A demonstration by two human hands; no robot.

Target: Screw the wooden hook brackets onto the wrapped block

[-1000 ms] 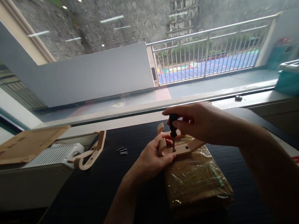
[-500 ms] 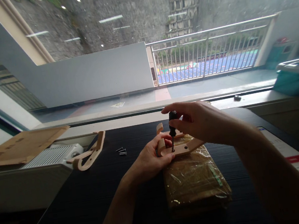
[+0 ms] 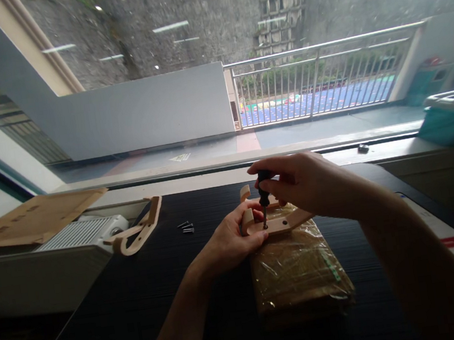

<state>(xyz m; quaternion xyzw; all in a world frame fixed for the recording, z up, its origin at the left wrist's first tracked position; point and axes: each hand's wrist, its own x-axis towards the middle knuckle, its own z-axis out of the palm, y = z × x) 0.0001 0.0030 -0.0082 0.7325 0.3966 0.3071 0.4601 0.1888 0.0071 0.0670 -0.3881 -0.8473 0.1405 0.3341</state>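
My right hand (image 3: 296,183) is closed around the black handle of a screwdriver (image 3: 263,190). The screwdriver stands upright, its tip in a hole of a pale wooden piece with a curled end (image 3: 277,225). Pinching that wooden piece near its curl is my left hand (image 3: 230,234), thumb along the near side. Beneath it lies a brown package wrapped in clear plastic (image 3: 298,272). Behind the curl, part of another curved wooden end (image 3: 245,192) shows; whether the two are joined is hidden by my hands. Several screws (image 3: 186,227) lie on the dark table left of my left hand.
Another curved wooden assembly (image 3: 140,233) lies at the table's left edge. Beyond it, a brown envelope (image 3: 33,217) rests over a white radiator (image 3: 86,233). A white sheet with a red band (image 3: 451,237) is on the right. The window sill (image 3: 195,183) borders the table's far side.
The whole view has shifted slightly. Both hands keep their grips, and the screwdriver stays upright in the same hole.
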